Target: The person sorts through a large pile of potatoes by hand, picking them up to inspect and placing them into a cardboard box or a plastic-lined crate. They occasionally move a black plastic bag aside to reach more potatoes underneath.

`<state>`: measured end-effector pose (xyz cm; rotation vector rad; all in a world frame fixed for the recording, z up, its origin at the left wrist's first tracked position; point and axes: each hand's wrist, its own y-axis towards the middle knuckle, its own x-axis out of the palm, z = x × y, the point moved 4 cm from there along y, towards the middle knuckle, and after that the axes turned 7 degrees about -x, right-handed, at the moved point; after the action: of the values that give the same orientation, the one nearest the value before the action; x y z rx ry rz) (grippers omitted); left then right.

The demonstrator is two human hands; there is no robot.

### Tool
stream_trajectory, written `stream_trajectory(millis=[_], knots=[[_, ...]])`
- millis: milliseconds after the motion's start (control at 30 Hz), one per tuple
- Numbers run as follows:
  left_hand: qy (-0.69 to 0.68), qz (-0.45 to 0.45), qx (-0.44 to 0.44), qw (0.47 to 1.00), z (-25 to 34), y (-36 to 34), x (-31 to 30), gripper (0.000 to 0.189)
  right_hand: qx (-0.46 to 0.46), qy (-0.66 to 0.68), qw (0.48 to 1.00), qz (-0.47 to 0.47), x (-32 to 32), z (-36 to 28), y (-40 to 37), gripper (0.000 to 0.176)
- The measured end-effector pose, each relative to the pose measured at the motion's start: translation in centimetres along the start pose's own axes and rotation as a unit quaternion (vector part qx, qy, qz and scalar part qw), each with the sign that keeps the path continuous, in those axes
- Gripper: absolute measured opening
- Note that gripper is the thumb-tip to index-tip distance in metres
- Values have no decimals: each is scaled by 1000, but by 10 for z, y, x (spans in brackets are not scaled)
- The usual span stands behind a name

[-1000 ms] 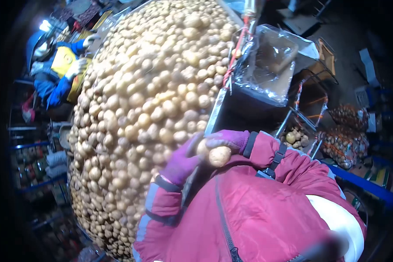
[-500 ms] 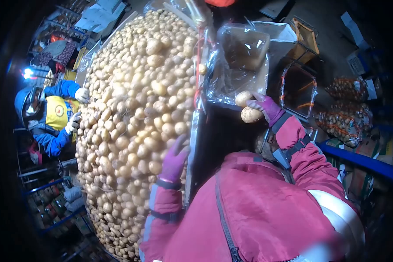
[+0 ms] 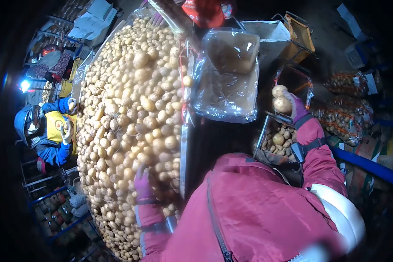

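Observation:
Two potatoes (image 3: 281, 105) are in my right hand (image 3: 298, 109), one against the other, beside an open wire-framed bag (image 3: 311, 91). Below that hand, a second container (image 3: 270, 158) holds several potatoes. My left hand (image 3: 143, 185), in a purple glove, reaches over the large heap of potatoes (image 3: 131, 131). Its fingers point away from me and touch or hover just above the heap; motion blurs them, and I cannot make out anything in them. A box lined with clear plastic (image 3: 233, 83) stands to the right of the heap's metal edge (image 3: 184, 161).
Across the heap, a person in blue sleeves and a yellow apron (image 3: 56, 126) has both gloved hands raised. Another person in red (image 3: 203, 13) is at the top, beside a plastic-wrapped post (image 3: 172, 17). Filled net bags (image 3: 345, 118) and a blue rail (image 3: 367, 166) lie right.
My right hand has moved right with the two potatoes, from beside the lined box to the wire-framed bag. My left hand has shifted left over the heap. The person opposite has lifted their hands.

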<state>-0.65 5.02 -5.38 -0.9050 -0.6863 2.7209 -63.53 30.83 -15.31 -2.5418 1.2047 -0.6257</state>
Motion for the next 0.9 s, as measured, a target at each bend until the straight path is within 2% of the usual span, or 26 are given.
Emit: stream_trajectory(millis=[33,67,100,133,200,233,300,333,367,467,533,667,733,833,900], knots=[[116,5,122,986,-5,3,0,39,20,20,999,-23,-1,-3,0,46],[224,39,243,943,-11,3,0,38,8,1,1000,-23,-3,-2,5,46],[241,47,235,940,-24,16,-5,38,-2,-16,1000,-27,-1,2,10,46],[229,56,189,953,-25,19,-12,37,-11,-31,999,-35,8,8,17,46],[169,73,61,981,-16,19,-15,35,54,-26,996,-63,37,15,24,50],[260,73,107,957,5,8,-6,34,-2,-122,986,-113,42,27,40,45],[298,71,159,939,2,5,-6,33,-102,-202,965,-132,48,48,63,44],[262,69,150,951,-6,8,-7,33,-152,-242,949,-134,51,58,74,43],[226,68,140,962,-13,12,-8,33,-123,-224,960,-115,45,62,82,43],[154,78,62,983,-9,10,-3,32,-33,-179,982,-47,8,62,100,41],[175,68,109,976,-8,8,-2,32,56,-100,992,54,-24,56,97,43],[147,65,106,981,-10,10,-5,33,90,-161,972,148,-66,21,86,44],[128,72,75,986,-2,5,-5,33,105,-191,956,195,-93,9,89,44],[58,49,56,996,1,2,-7,33,-27,-259,946,194,-208,48,179,45],[65,49,53,995,-5,6,-6,33,-56,-212,967,128,-95,6,134,47]])
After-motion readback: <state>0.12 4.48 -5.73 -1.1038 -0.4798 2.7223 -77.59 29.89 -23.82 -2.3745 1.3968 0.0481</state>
